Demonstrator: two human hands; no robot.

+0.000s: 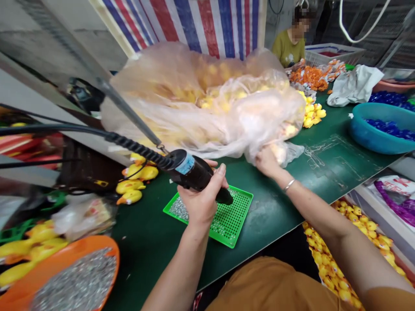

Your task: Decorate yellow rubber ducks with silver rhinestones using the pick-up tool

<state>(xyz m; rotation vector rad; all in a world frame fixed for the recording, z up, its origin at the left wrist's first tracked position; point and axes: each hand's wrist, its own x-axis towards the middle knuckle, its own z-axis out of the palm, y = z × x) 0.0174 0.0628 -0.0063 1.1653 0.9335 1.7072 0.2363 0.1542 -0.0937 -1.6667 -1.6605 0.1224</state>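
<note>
My left hand [201, 198] is wrapped round a black electric screwdriver [194, 172] that hangs from a spring and a coiled cable. The tool's tip points down over a green perforated tray [231, 216], whose left part holds small metal screws [179, 209]. To the right, my right hand [267, 162] is at the opening of a large clear plastic bag [201, 103] full of yellow pieces. Its fingers are closed at the bag's edge, and what they grip is partly hidden by the plastic.
Yellow toy ducks [129, 190] lie left of the tray. An orange bowl [115, 259] of metal parts stands at the lower left, a teal basin [372, 134] of blue pieces at the right. A person [288, 45] sits at the back beside orange pieces [311, 77].
</note>
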